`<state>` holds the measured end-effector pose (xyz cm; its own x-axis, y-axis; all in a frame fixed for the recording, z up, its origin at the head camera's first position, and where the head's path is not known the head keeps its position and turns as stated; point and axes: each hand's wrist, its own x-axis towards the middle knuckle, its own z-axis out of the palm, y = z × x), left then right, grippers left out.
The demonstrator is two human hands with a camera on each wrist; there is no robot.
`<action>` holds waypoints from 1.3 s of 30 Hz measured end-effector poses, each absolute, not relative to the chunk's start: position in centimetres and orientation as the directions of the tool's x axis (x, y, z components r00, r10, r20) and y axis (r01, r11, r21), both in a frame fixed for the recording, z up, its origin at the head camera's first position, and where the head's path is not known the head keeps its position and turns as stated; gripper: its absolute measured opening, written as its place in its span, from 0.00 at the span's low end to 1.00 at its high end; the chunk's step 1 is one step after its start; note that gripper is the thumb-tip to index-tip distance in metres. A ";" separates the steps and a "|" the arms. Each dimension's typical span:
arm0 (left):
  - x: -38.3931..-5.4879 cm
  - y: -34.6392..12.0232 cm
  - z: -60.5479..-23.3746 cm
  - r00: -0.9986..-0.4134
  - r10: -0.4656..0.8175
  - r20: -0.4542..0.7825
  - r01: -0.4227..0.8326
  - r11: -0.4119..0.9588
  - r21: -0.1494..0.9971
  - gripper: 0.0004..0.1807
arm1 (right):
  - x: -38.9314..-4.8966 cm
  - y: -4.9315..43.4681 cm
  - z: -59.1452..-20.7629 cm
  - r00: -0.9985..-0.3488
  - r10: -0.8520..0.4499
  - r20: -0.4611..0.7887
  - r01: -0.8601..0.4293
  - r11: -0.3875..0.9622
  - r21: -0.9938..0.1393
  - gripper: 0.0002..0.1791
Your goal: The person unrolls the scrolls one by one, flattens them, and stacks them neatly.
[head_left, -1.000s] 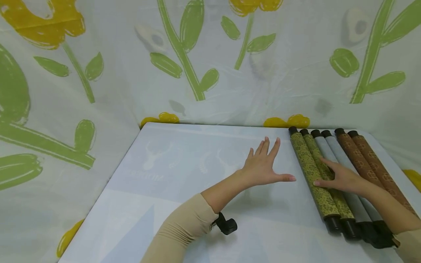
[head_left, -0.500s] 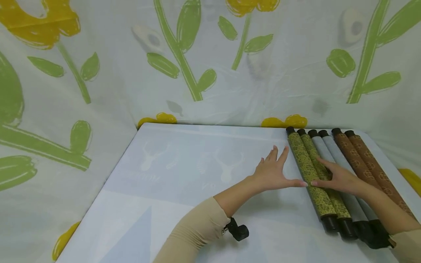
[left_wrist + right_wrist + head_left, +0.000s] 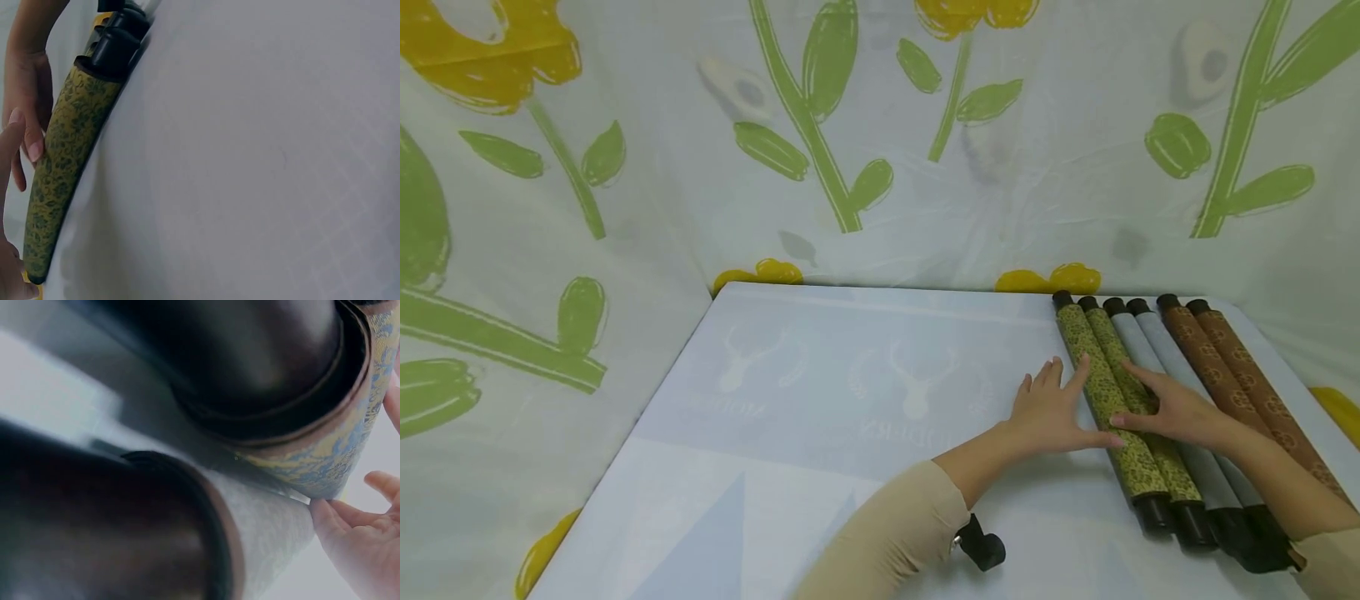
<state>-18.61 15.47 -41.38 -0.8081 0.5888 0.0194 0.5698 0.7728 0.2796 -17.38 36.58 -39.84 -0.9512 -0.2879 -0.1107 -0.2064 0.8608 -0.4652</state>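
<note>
Several rolled scrolls with black end knobs lie side by side at the table's right in the head view. The leftmost yellow-green patterned scroll (image 3: 1112, 392) has a second yellow-green scroll (image 3: 1167, 454) beside it. My left hand (image 3: 1052, 417) is at the leftmost scroll's left side, fingers spread, its thumb reaching over it. My right hand (image 3: 1183, 408) rests over the two yellow-green scrolls with thumb and forefinger apart; its other fingers are mostly hidden in the head view. In the right wrist view, its fingertips (image 3: 322, 509) touch the patterned scroll's underside near a grey scroll (image 3: 269, 531).
Two grey-blue scrolls (image 3: 1183, 358) and two brown patterned scrolls (image 3: 1262, 367) lie farther right. The white table (image 3: 820, 358) has faint deer prints. A flower-print cloth (image 3: 925, 225) hangs behind and to the left. A black wrist camera (image 3: 981, 546) sits at the left sleeve.
My left hand has moved right and toward the near side, from beside the scrolls to the leftmost one. My right hand and the scrolls have stayed in place.
</note>
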 end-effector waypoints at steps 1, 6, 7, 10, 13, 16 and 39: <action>-18.5 15.7 -41.5 -0.812 0.584 0.008 0.562 0.777 0.283 0.60 | -17.4 36.6 -39.8 -0.950 -0.292 -0.108 -0.210 0.857 -0.471 0.53; -18.2 16.4 -42.1 -0.816 0.578 -0.021 0.513 0.741 0.433 0.56 | -17.4 36.6 -39.6 -0.950 -0.294 -0.106 -0.207 0.848 -0.489 0.54; -18.1 16.5 -42.2 -0.815 0.579 -0.022 0.499 0.720 0.483 0.55 | -17.4 36.6 -39.5 -0.951 -0.290 -0.109 -0.202 0.847 -0.491 0.54; -18.0 16.7 -42.5 -0.809 0.587 -0.024 0.453 0.650 0.610 0.52 | -17.6 36.5 -39.1 -0.952 -0.280 -0.122 -0.185 0.847 -0.499 0.55; -17.8 17.1 -42.7 -0.806 0.590 -0.032 0.428 0.621 0.657 0.51 | -17.6 36.4 -38.7 -0.950 -0.275 -0.146 -0.168 0.848 -0.503 0.55; -17.4 17.4 -42.8 -0.807 0.588 -0.048 0.409 0.617 0.672 0.49 | -17.7 36.1 -38.4 -0.944 -0.280 -0.173 -0.164 0.854 -0.493 0.55; -17.7 17.0 -43.1 -0.771 0.632 -0.078 0.298 0.466 0.833 0.45 | -16.7 35.3 -39.5 -0.919 -0.313 -0.238 -0.088 0.753 -0.653 0.45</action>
